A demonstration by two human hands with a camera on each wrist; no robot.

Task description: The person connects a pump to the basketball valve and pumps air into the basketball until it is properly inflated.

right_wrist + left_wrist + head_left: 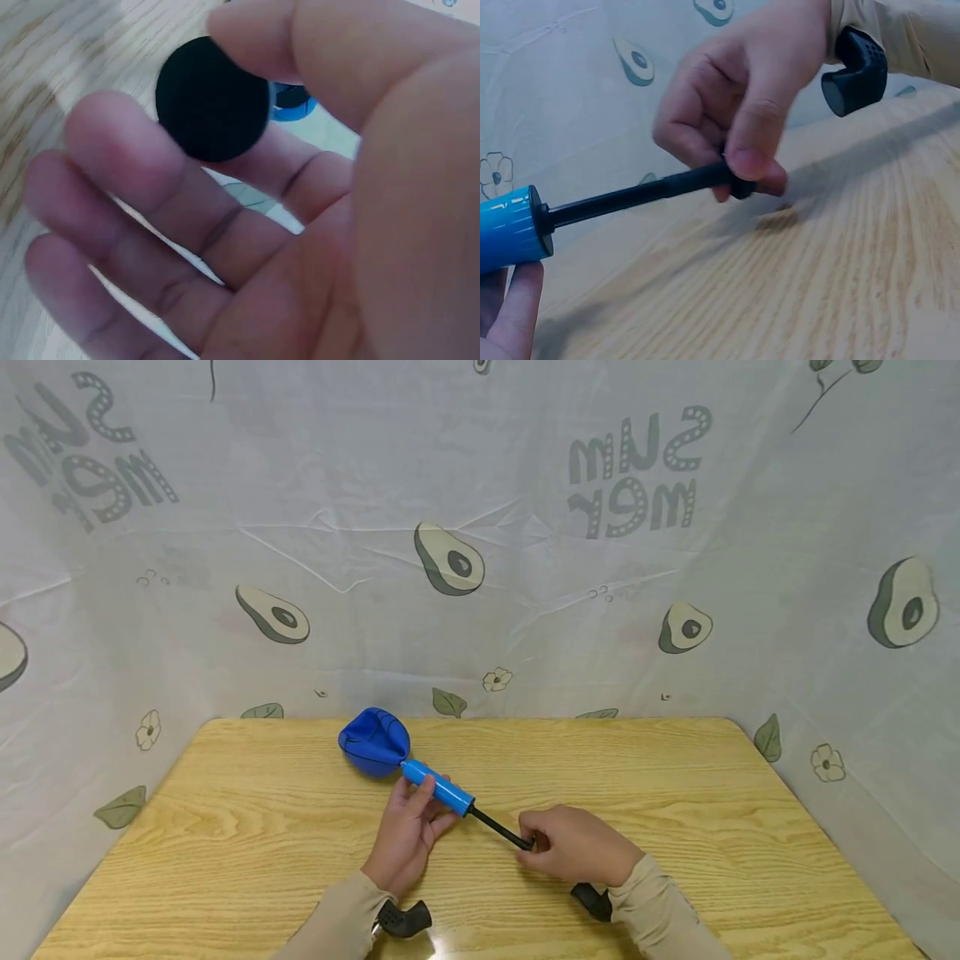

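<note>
A blue hand pump (448, 793) slants across the middle of the table, its black rod (498, 828) drawn out toward the right. My left hand (411, 831) grips the pump's barrel from below, thumb on top. My right hand (576, 846) pinches the end of the rod; the left wrist view shows thumb and fingers around the black handle (741, 186). In the right wrist view the handle's round black end (213, 99) sits between thumb and fingers. At the pump's tip is a creased, partly deflated blue ball (373, 743) with black lines.
The wood-grain table (300, 827) reaches back to a pale curtain (360, 635) printed with avocados, which also hangs at both sides. Black wrist devices (405, 918) sit on both sleeves, near the table's surface.
</note>
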